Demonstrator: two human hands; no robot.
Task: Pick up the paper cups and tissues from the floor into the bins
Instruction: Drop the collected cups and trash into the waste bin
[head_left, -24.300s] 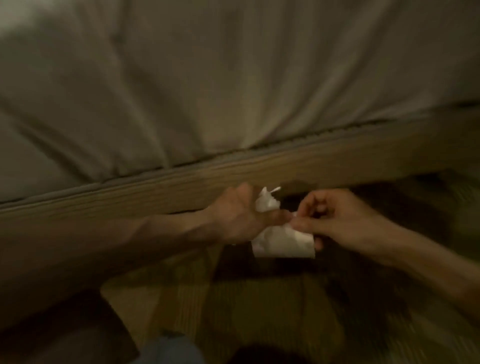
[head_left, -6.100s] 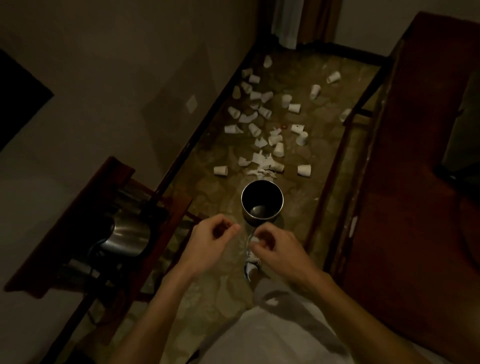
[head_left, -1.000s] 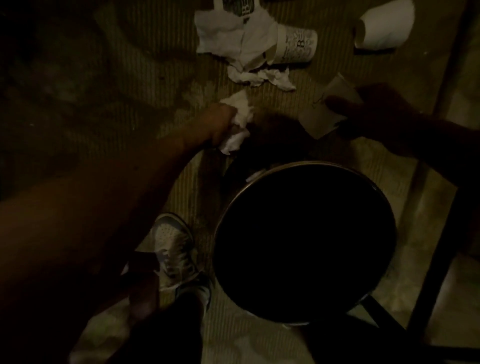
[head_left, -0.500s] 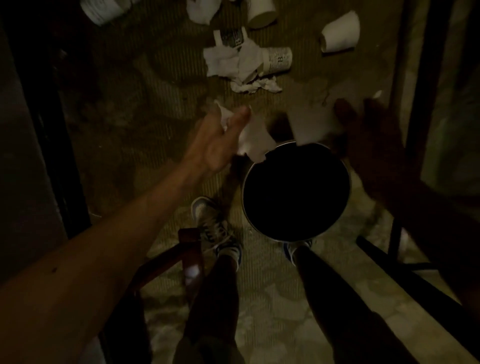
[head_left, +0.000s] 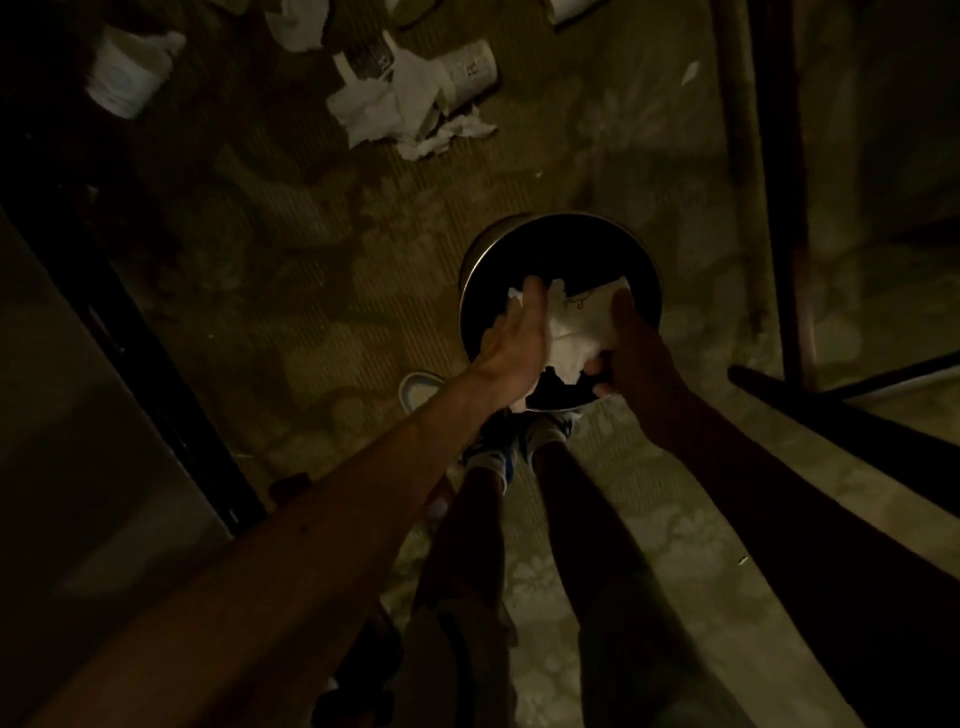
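Littered carpet (head_left: 311, 260) surrounds the bin (head_left: 480, 249); left hand (head_left: 519, 343) presses, right hand (head_left: 634, 348) grips tissue (head_left: 571, 332) above.

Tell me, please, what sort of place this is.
Probably a carpeted indoor room, perhaps a hotel room or bedroom. Signs: the patterned carpet, a small round metal bin on the floor, dark wooden furniture legs, and a dark baseboard along the wall.

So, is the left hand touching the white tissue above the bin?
Touching. The head view shows the left hand lying on the white tissue, which sticks out on both sides of its fingers, over the bin.
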